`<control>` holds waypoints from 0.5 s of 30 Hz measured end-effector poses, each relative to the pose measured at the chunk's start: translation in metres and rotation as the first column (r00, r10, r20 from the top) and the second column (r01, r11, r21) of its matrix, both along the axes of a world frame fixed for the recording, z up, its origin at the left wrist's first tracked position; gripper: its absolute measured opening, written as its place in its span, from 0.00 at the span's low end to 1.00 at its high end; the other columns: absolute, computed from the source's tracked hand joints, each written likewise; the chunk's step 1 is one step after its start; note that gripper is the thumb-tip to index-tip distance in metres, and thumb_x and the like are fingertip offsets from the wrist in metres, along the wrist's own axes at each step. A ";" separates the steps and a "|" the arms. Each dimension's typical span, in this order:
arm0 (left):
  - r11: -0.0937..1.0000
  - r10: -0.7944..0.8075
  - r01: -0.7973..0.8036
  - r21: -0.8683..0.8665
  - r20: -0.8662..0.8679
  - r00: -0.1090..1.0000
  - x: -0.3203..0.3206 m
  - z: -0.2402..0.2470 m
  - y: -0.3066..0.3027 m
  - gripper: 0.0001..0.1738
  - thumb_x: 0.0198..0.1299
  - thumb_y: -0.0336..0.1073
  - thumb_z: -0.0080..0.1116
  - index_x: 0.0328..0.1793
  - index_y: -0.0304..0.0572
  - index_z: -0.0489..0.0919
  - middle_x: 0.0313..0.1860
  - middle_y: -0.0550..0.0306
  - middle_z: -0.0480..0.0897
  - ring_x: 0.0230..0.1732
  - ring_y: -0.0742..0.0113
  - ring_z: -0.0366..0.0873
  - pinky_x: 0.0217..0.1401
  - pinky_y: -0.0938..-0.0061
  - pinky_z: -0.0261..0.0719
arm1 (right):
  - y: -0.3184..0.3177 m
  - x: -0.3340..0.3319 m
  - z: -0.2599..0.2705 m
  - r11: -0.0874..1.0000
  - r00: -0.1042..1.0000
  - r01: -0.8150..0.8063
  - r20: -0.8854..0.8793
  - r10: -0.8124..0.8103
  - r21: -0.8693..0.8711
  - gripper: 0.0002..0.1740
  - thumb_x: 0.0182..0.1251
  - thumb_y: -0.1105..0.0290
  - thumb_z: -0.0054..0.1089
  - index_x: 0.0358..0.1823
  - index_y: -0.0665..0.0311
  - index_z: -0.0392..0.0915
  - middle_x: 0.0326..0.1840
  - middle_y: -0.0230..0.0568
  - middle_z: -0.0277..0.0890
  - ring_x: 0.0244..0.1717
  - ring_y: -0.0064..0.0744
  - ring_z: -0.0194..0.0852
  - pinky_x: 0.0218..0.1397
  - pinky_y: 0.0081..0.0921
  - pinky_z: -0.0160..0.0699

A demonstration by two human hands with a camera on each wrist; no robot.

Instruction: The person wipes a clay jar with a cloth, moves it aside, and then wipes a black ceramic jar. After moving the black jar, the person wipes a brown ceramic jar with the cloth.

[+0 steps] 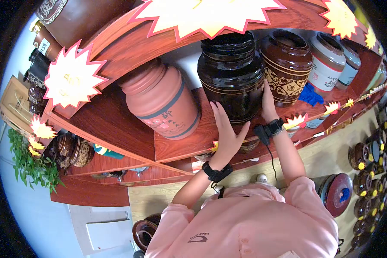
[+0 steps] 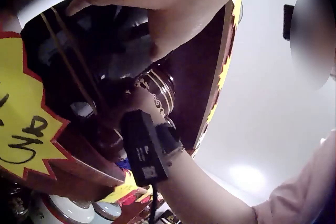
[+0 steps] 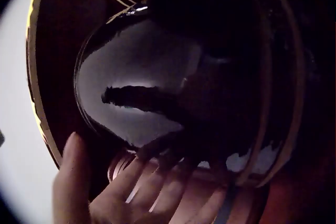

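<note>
Jar stands upright between my left hand and right hand, neither nearer, their straight fingers resting against its sides without gripping.

Left forearm and right forearm reach forward, angled inward; left hand has fingers extended, thumb spread apart; right hand stands edge-on in the head view, visible finger straight; hands are apart.

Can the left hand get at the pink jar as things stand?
Probably yes: the left hand touches the black jar, and the pink jar stands close beside it, with nothing visible standing between.
</note>
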State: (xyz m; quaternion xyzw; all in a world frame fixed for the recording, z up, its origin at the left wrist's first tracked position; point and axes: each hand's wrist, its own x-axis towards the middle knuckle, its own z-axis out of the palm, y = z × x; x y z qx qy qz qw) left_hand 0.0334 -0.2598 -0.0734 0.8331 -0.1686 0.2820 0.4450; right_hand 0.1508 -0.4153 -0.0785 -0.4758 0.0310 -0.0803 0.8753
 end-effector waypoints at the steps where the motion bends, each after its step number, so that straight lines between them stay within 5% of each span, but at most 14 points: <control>1: 1.000 -0.008 0.008 0.000 -0.009 1.000 -0.004 0.000 -0.003 0.60 0.59 0.43 0.65 0.78 0.26 0.31 0.79 0.28 0.27 0.81 0.37 0.26 0.80 0.54 0.32 | 0.002 -0.003 0.005 1.000 1.000 -0.009 -0.003 0.009 0.021 0.32 0.78 0.51 0.37 0.68 0.73 0.63 0.67 0.39 0.67 0.65 0.32 0.64 0.71 0.25 0.54; 15: 0.994 0.001 -0.002 0.108 0.008 1.000 0.001 -0.002 -0.010 0.62 0.60 0.47 0.63 0.74 0.17 0.27 0.74 0.16 0.23 0.78 0.26 0.23 0.79 0.49 0.34 | 0.010 -0.018 0.011 1.000 1.000 -0.005 -0.031 0.006 0.026 0.37 0.74 0.43 0.43 0.70 0.67 0.62 0.69 0.36 0.65 0.69 0.30 0.59 0.74 0.27 0.51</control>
